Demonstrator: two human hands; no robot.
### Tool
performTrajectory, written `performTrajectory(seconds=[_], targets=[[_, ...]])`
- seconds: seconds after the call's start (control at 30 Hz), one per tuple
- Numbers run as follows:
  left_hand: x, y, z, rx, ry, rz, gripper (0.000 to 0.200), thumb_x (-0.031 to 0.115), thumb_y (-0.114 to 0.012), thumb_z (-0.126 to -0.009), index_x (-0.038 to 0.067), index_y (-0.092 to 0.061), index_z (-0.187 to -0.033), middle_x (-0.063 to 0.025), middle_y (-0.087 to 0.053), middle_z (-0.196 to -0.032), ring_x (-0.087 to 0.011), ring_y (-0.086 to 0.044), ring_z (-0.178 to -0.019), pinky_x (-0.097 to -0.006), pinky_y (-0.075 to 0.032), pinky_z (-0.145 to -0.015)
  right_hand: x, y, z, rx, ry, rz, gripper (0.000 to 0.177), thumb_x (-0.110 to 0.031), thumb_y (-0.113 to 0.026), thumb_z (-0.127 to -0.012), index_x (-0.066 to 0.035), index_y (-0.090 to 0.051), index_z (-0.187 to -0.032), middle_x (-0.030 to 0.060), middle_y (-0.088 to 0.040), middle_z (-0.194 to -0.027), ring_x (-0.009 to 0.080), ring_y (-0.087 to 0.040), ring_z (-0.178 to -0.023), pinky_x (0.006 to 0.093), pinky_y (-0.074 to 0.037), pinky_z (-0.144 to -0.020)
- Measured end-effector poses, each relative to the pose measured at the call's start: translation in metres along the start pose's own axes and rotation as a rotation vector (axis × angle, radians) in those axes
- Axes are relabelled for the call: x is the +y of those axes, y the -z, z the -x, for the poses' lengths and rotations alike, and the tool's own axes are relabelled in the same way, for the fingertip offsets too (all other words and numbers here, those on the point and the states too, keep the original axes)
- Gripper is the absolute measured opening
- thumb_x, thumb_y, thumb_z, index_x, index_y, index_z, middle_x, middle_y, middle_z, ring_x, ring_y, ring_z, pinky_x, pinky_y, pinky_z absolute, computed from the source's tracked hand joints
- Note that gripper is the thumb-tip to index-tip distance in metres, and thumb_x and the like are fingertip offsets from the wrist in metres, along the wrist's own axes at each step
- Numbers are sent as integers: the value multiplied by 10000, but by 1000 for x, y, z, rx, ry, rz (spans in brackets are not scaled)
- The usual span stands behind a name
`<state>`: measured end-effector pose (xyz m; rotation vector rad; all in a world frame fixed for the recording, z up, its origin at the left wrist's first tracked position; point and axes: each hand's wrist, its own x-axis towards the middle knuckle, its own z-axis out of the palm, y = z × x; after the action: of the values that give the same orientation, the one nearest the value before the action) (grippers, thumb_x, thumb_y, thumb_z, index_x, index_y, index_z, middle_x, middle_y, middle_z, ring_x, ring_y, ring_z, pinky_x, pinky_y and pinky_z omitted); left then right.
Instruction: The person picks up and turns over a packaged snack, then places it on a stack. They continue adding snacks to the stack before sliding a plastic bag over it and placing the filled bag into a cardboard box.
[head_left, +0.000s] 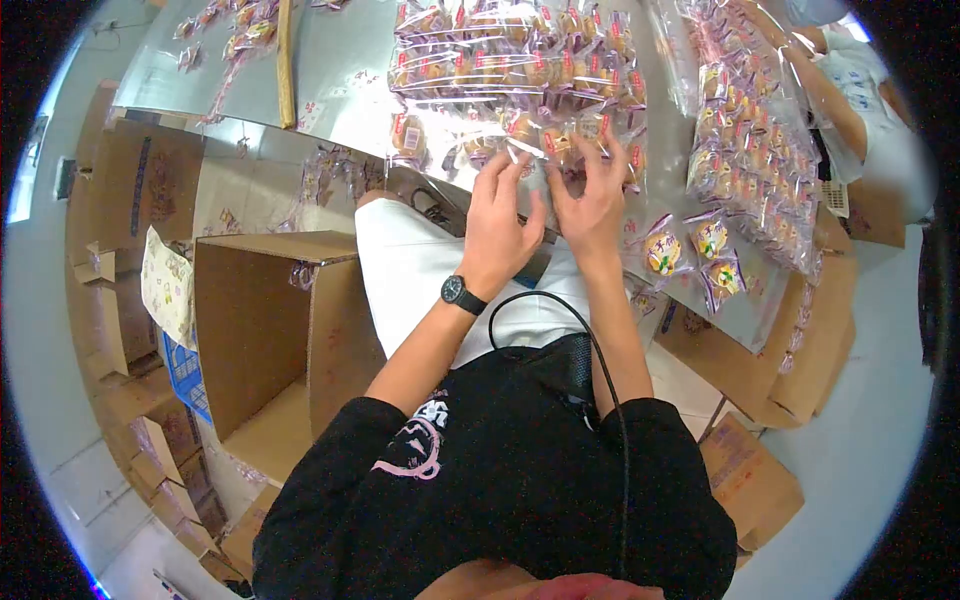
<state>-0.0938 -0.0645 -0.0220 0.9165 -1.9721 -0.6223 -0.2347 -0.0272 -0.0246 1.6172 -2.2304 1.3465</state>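
Observation:
A large clear bag [510, 70] full of wrapped round pastries in rows lies on the metal table in front of me. My left hand [500, 215] rests at the bag's near edge, fingers apart and bent against the plastic. Beside it, my right hand [592, 195] touches the same edge with its fingers spread over a few wrapped pastries. Thin clear film shows between the two hands; whether either hand pinches it cannot be made out. Several loose wrapped pastries [663, 252] lie to the right of my right hand.
Another filled bag [750, 150] lies at the right, near a co-worker's arm [830, 95]. An open cardboard box [255, 340] stands at my left. A wooden strip [286, 65] crosses the metal table [345, 75], with more wrapped pieces [250, 40] beyond it.

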Motion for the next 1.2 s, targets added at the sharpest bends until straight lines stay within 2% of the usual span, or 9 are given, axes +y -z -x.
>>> performTrajectory(seconds=[0.13, 0.33, 0.63, 0.73, 0.77, 0.87, 1.07, 1.1, 1.2], targets=[[6, -3, 2, 69, 127, 91, 581, 6, -699, -898, -5, -524, -1452, -241, -462, -1526, -386, -544, -1333, -412, -558, -1001, -6, 1, 1, -19, -48, -65, 508, -172, -793, -889, -90, -623, -1360, 242, -413, -1565, 449, -520, -1373, 483, -532, -1029], [-4, -8, 5, 36, 36, 50, 575, -2, -699, -905, 10, -538, -1457, -221, -488, -1524, -376, -535, -1369, -418, -547, -1022, -6, -7, -1, -37, -238, -249, 536, -154, -796, -881, -65, -604, -1373, 253, -419, -1550, 441, -543, -1345, 474, -544, -1011], [-8, -16, -2, 163, 20, 72, 390, -5, -764, -878, 19, -681, -1258, -174, -618, -1377, -335, -669, -1174, -398, -582, -936, -3, -4, 0, -19, 16, -25, 492, -119, -726, -914, -76, -605, -1389, 248, -453, -1510, 433, -620, -1243, 470, -579, -937], [-5, -16, -7, 249, 49, 125, 322, -14, -786, -857, 20, -693, -1163, -163, -659, -1284, -333, -693, -1087, -395, -590, -879, -6, 0, 0, -55, -68, -118, 491, -112, -720, -914, -80, -604, -1391, 235, -461, -1509, 433, -607, -1266, 473, -573, -956], [-3, -18, -12, 320, 28, 95, 220, -14, -795, -852, 27, -709, -1050, -146, -690, -1182, -321, -691, -1056, -389, -580, -857, -7, 0, 0, -44, -53, -98, 492, -111, -721, -914, -79, -604, -1391, 231, -461, -1512, 432, -607, -1268, 473, -573, -957], [-8, -20, -13, 350, -1, 34, 181, -32, -796, -825, 43, -722, -972, -123, -712, -1094, -304, -688, -1005, -390, -561, -843, -7, -2, -1, -13, -14, -51, 500, -102, -733, -906, -76, -606, -1388, 223, -458, -1524, 426, -605, -1276, 472, -573, -962], [-20, -11, -32, 353, -212, -26, 263, -84, -784, -756, 95, -739, -944, -65, -717, -992, -273, -673, -955, -396, -520, -878, 5, -14, 7, 10, -136, -233, 531, -47, -784, -859, -66, -618, -1363, 217, -451, -1549, 404, -599, -1304, 446, -579, -964], [-23, -10, -30, 321, -197, -65, 263, -15, -799, -771, 135, -763, -984, -41, -723, -1041, -262, -667, -1041, -421, -463, -987, 4, -15, 7, 3, -210, -308, 530, -40, -788, -854, -62, -621, -1357, 214, -454, -1550, 399, -598, -1305, 432, -588, -946], [-23, -13, -26, 359, -235, -410, 295, 123, -813, -802, 190, -791, -1088, -44, -715, -1157, -255, -620, -1189, -467, -348, -1113, 11, -21, 6, 24, -132, -249, 520, -39, -795, -851, -52, -626, -1342, 209, -457, -1556, 384, -609, -1289, 383, -611, -845]])
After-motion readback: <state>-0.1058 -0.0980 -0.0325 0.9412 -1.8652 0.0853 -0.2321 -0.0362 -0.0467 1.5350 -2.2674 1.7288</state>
